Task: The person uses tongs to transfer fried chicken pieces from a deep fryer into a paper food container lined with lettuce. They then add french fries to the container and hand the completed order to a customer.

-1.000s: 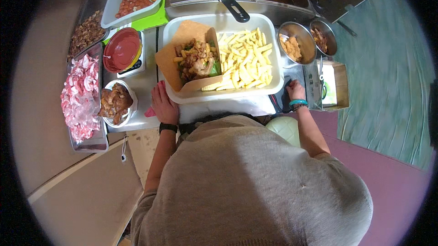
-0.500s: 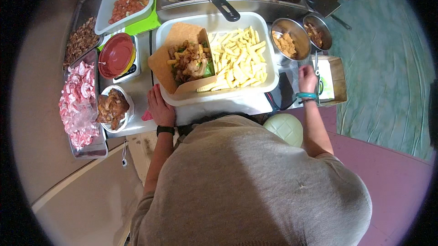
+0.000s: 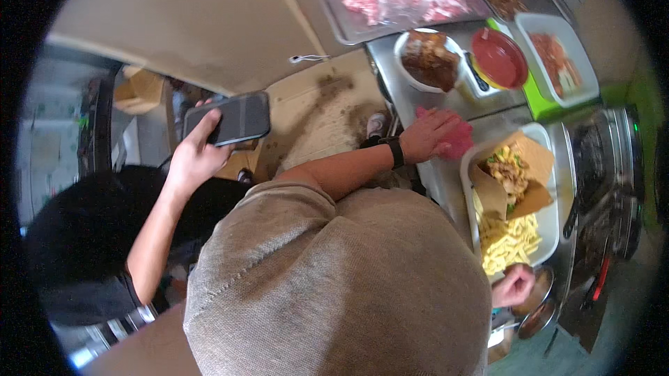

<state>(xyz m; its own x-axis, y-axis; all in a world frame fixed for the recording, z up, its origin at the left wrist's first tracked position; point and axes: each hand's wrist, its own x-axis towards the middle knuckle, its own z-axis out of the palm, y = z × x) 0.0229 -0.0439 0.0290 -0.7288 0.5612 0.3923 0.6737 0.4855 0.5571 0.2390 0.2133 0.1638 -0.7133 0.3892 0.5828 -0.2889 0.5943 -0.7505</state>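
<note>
My left hand (image 3: pixel 428 135), with a dark watch at the wrist, lies on a pink cloth (image 3: pixel 456 140) on the steel counter, its fingers stretched out. Past the cloth stands a white tray (image 3: pixel 550 226) with a brown cardboard box (image 3: pixel 536 198) holding meat, greens and fries. Loose fries (image 3: pixel 509 243) fill the tray's nearer part. Beside that end, my right hand (image 3: pixel 514 285) is curled into a loose fist, and nothing shows in it. Two metal bowls (image 3: pixel 540 317) sit close by, partly hidden by this hand.
At the left another person's hand (image 3: pixel 191 156) holds a dark phone (image 3: pixel 233 119). Along the counter stand a white tub of browned meat (image 3: pixel 404 62), a red bowl (image 3: pixel 498 59), a metal tray of raw meat (image 3: pixel 341 17) and a white sausage container (image 3: pixel 589 83). Metal pans (image 3: pixel 599 160) lie beyond.
The view has swung left, bringing the other person and phone into sight. My left hand has come onto the pink cloth; my right hand stays curled near the bowls.
</note>
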